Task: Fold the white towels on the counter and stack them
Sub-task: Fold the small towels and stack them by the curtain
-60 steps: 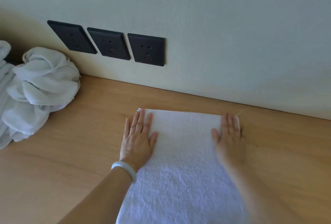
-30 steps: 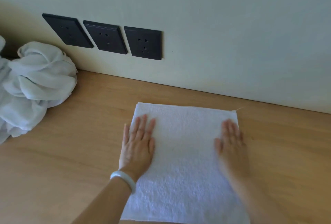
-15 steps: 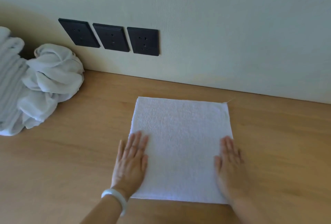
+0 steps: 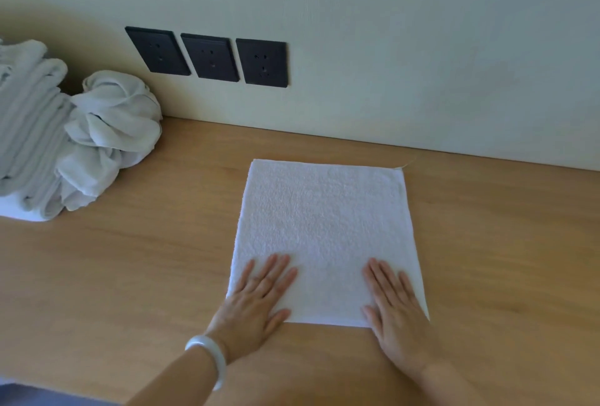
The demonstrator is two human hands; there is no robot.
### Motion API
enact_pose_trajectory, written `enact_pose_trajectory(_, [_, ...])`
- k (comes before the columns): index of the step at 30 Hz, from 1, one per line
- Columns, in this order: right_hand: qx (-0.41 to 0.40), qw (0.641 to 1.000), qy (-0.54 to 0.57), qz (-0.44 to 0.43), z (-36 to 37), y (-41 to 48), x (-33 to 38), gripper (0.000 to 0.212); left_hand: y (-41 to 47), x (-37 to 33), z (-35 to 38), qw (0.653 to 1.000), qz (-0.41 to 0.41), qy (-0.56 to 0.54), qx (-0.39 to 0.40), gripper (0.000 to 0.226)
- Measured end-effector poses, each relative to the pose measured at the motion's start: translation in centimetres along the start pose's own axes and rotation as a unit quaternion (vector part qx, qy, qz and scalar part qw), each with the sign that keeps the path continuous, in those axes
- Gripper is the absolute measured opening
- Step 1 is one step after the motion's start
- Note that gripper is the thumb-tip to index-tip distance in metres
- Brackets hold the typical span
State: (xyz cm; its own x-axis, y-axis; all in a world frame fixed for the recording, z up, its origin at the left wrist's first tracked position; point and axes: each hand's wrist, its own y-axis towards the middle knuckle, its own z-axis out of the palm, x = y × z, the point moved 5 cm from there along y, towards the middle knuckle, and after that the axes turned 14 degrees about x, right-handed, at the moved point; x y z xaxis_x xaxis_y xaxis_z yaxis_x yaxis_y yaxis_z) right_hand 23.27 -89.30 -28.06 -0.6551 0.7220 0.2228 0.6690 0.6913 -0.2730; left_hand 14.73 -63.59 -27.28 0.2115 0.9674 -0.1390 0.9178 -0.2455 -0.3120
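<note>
Head view, looking down on a folded white towel [image 4: 324, 227], spread flat on the wooden counter [image 4: 130, 275]. Roughly square, its far edge near the wall [image 4: 422, 48] but apart from it, with a loose thread sticking out at the far right corner.

Touched along the near edge by both hands. Over the near left corner, the left hand [image 4: 256, 308]: palm down, fingers straight and slightly spread, heel of the palm off the cloth and on the wood. Over the near right corner, the right hand [image 4: 396, 314]: likewise flat and open, fingers straight and close together, wrist trailing back onto the counter. Nothing gripped or pinched by either. Round the left wrist, a pale, smooth bracelet [image 4: 211, 357].

Further out, well to the left of the flat towel, a crumpled heap of white cloth [image 4: 110, 132], twisted and bunched, close to the base of the wall. Touching it on the far left, a pile of white towels [image 4: 29, 132] in ribbed layers, cut off by the frame edge.

Above, between heap and flat towel, three black wall sockets [image 4: 211, 56] side by side in a row on the pale wall.
</note>
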Motion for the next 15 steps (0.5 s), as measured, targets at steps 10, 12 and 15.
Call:
enact_pose_trajectory(10, [-0.060,0.993,-0.044,-0.096,-1.8,-1.5,-2.5,0.047,-2.0,2.4,-2.1,0.999,0.033,0.024,0.006,0.061])
enact_pose_trajectory(12, [-0.060,0.996,-0.016,-0.070,-3.0,-0.8,-3.0,0.044,-1.5,3.3,-3.3,0.998,-0.005,-0.055,-0.005,0.057])
enact_pose_trajectory(15, [0.080,0.993,0.053,0.062,-5.4,0.4,-4.3,0.042,-0.9,5.1,-5.2,0.981,-0.069,-0.164,0.080,0.038])
